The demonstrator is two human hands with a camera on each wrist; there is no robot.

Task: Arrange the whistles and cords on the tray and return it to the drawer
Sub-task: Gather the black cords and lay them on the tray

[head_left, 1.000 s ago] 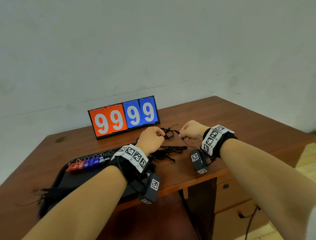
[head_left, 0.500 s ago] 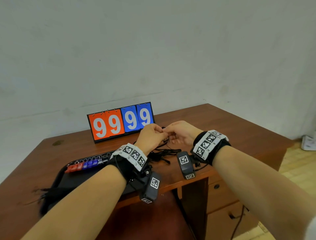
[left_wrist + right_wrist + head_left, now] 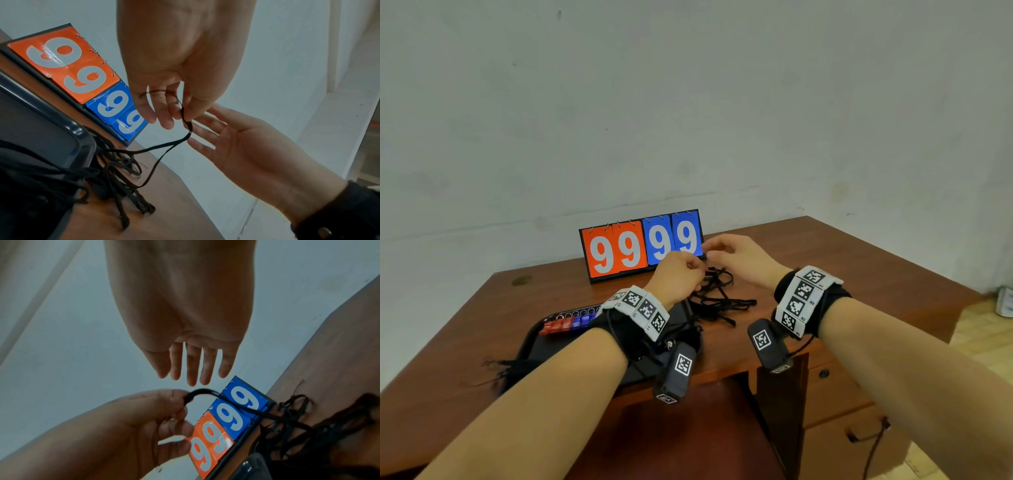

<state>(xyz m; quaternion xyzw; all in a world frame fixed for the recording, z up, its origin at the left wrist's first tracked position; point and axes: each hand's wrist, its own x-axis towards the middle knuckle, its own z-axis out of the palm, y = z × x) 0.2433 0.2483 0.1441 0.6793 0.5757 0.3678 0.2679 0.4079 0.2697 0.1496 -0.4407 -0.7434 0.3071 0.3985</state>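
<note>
The left hand [image 3: 677, 274] has its grip clamped on one black flat cord [image 3: 164, 147], thumb and forefinger pinching a loop of it raised above the brown wooden bench [image 3: 859, 270]. From that pinch the cord runs down into a loose tangle of black cords [image 3: 717, 298] lying on the bench at about 3 o'clock from the dark plastic tray [image 3: 530, 346], just beside its corner. The right hand [image 3: 739, 258] hovers at 2 o'clock from the left hand, its grip apart, fingers [image 3: 192, 368] straight and spread, holding nothing; in the left wrist view its fingertips come close to the raised loop, though I cannot tell whether they touch it. On the tray's far edge sits a row of red and blue whistles [image 3: 568, 323] with metal rings. More black cord trails over the tray's near left corner at about 8 o'clock. A flip scoreboard with orange and blue cards reading 99 99 [image 3: 642, 245] stands at 12 o'clock, behind the hands, against the pale wall [image 3: 688, 102].
</note>
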